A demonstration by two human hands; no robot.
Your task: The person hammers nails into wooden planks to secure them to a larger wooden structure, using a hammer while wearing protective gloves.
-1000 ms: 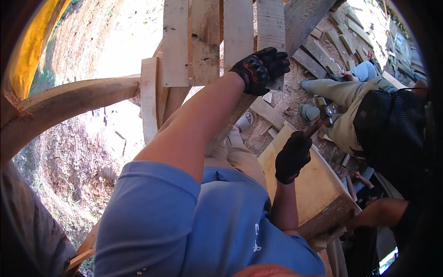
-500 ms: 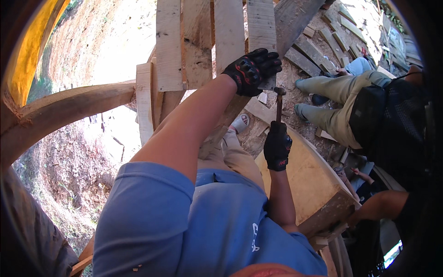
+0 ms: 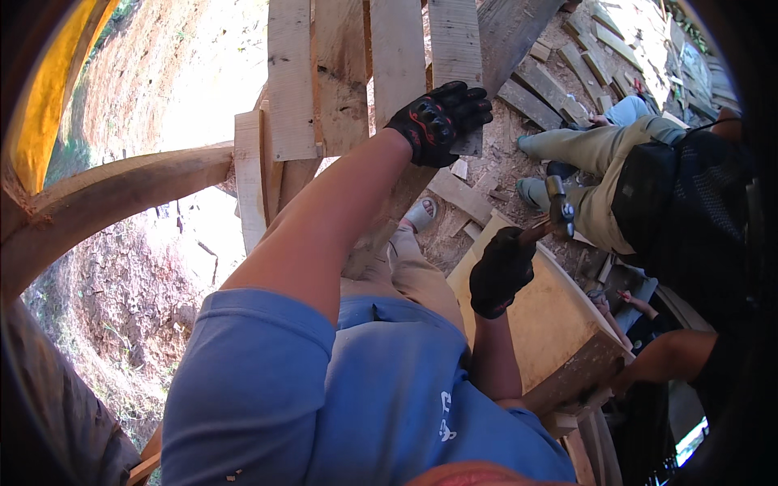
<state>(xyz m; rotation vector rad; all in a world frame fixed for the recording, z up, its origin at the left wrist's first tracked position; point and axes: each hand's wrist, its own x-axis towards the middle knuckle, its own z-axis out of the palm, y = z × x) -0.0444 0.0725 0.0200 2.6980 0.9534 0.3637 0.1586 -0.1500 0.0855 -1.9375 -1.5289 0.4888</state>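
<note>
The right hand (image 3: 501, 274), in a black glove, is clenched around a hammer (image 3: 535, 232); the lower handle disappears inside the fist. The left hand (image 3: 442, 123), gloved alike, lies across the near end of the rightmost plank (image 3: 456, 49); its fingers are stretched out, but palm and thumb are hidden, so I cannot tell whether it pinches anything. It covers much of that end, leaving a bit of the near edge bare. The far ends of the other planks (image 3: 397, 65) are cut off by the view.

The hammer has a brown handle and a metal head with bright glints, held out to the right, well apart from the planks and, in view, overlapping a co-worker's trousers (image 3: 596, 154). The planks are pale, dark-stained in places, with gaps between.

Half a second ago the hammer head was just beside the rightmost plank's near right corner; now it is swung away rightward, the wrist turned. The left hand keeps its place.
</note>
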